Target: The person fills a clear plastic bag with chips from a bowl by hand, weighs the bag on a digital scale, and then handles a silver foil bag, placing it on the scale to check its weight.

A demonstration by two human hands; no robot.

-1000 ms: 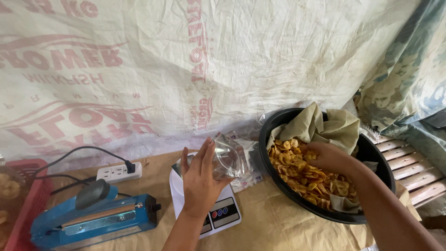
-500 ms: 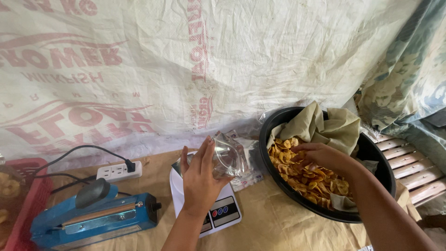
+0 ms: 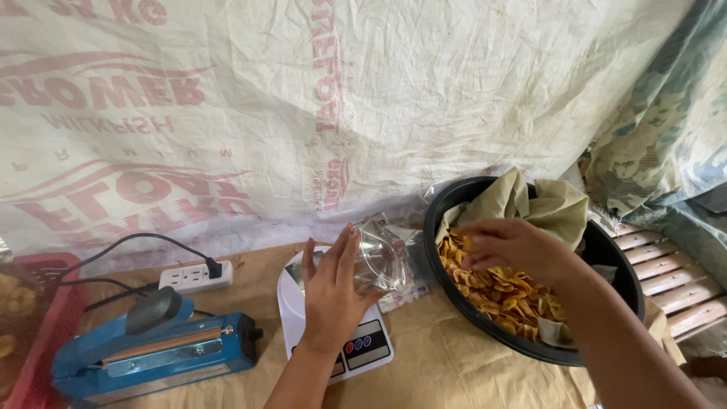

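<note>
Left hand gripping clear bag over scale; right hand loosely cupped above chips; better keeping the bag mouth wide.

Single head view, looking down (close), facing wall

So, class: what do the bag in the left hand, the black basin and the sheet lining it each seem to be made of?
Bag: thin clear plastic, glossy; it crinkles, glints and shows through. Black basin: probably plastic, though coated metal is possible; smooth, dull rim. Lining sheet: likely brown paper, matt, holding stiff folds. The left hand holds the bag; the right hand hovers over the chips.
</note>
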